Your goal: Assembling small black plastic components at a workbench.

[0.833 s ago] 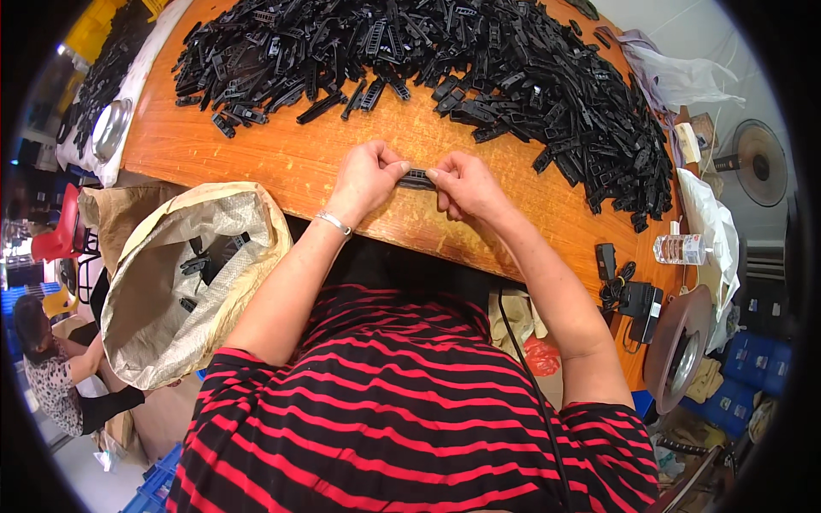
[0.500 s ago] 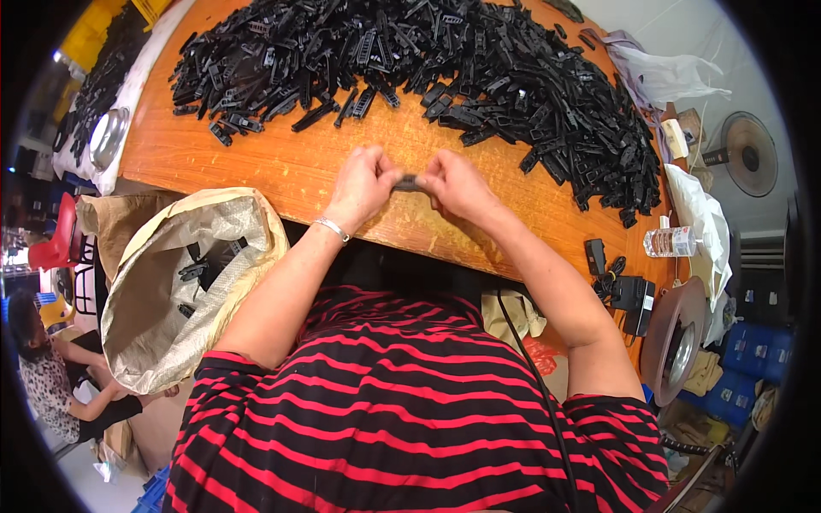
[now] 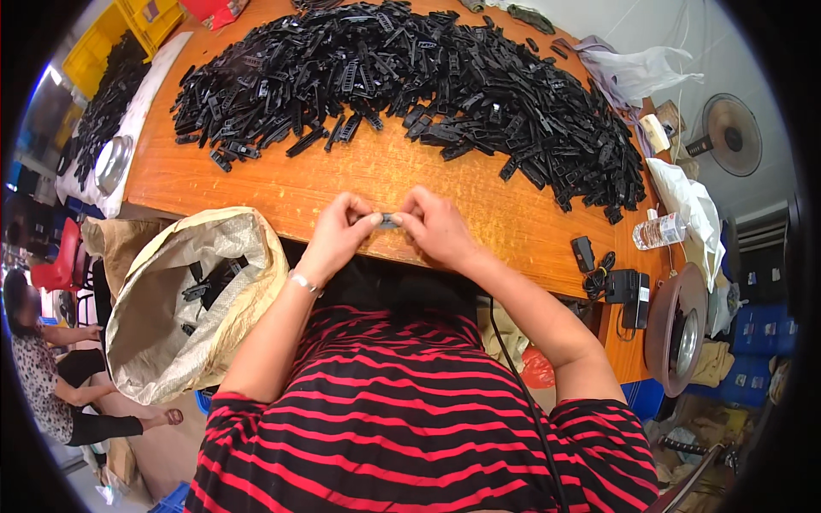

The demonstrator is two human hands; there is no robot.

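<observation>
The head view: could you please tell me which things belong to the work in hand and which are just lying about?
Belonging, it seems:
dark part held in left hand and right hand
pile of black parts
open sack holding similar parts

Apparently lying about:
clear bottle
boxy black device
translucent bag

No writing can be read. The bottle (image 3: 659, 232) and black adapter (image 3: 634, 315) at right bear labels (image 3: 643, 295) too small to decipher.

Orange-brown wooden worktop (image 3: 265, 195), scuffed in patches; black parts (image 3: 410, 81) heaped across it in a broad arc; toward its right edge, a clear bottle (image 3: 659, 231), coiled cable (image 3: 599, 277) and black adapter (image 3: 622, 285).
</observation>
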